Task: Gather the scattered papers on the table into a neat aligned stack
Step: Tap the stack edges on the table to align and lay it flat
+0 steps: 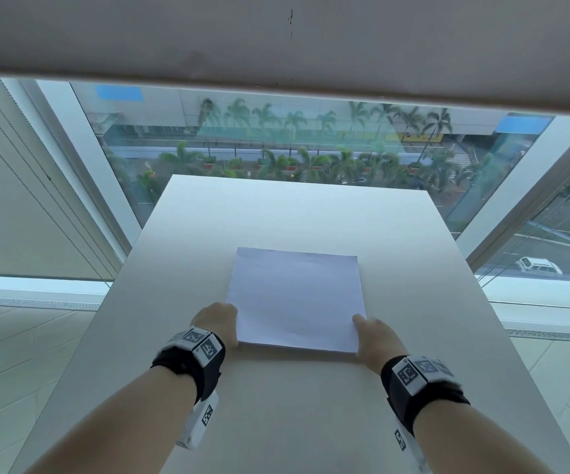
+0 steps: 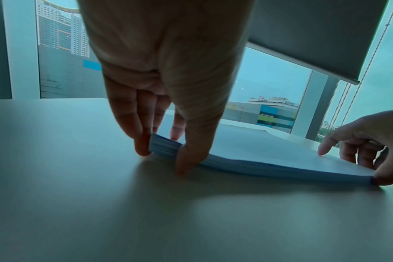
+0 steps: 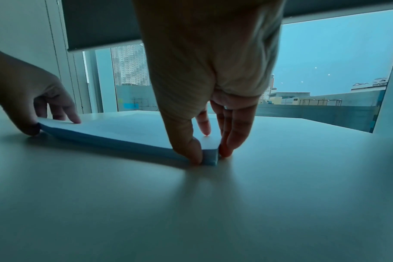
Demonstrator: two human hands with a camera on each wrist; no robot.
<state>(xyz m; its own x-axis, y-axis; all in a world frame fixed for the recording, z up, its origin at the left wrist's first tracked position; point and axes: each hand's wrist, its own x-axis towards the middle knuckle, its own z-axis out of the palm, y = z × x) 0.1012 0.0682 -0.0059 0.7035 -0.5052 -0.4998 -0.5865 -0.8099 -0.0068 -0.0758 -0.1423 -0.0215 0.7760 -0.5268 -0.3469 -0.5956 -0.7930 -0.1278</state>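
Note:
A stack of white papers (image 1: 297,299) lies flat near the middle of the pale table (image 1: 276,206), its edges roughly aligned. My left hand (image 1: 234,323) clasps the near left corner (image 2: 164,157): thumb against the near edge, fingers (image 2: 141,145) along the left side, one fingertip on top. My right hand (image 1: 359,333) holds the near right corner (image 3: 210,156) the same way, thumb on the near edge and fingers (image 3: 233,138) against the right side. The sheets at the left corner (image 2: 166,147) look slightly fanned. No loose papers show elsewhere on the table.
The table's far edge (image 1: 297,181) stands close to a large window (image 1: 276,148) with a half-lowered roller blind (image 1: 276,46). Bead chains (image 2: 348,99) hang at the right of the window. Tiled floor (image 1: 20,354) lies on both sides.

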